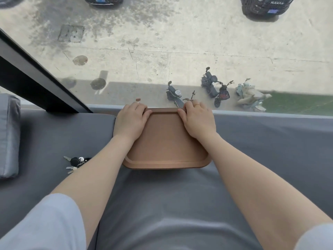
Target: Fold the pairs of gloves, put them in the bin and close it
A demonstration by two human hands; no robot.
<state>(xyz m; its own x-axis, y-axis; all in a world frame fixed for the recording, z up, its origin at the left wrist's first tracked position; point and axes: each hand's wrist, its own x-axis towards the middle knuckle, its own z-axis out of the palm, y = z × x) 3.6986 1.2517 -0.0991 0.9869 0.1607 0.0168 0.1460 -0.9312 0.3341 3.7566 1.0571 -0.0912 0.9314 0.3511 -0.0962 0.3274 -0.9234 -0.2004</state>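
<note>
Grey cushion [162, 204]; bin lid [165, 141] flat

- The brown rectangular plastic bin lid [166, 141] lies against the far edge of the grey padded cushion [162, 204], tight to the window glass [162, 51]; no way past behind it.
- Both hands cover its far corners: left hand [130, 121], right hand [197, 121].
- A bunch of metal keys with a black fob [75, 162] lies near the lid's left side.
- A grey fabric pillow [9, 136] blocks the cushion's left edge.
- Right of the lid, bare cushion runs to the right edge.
</note>
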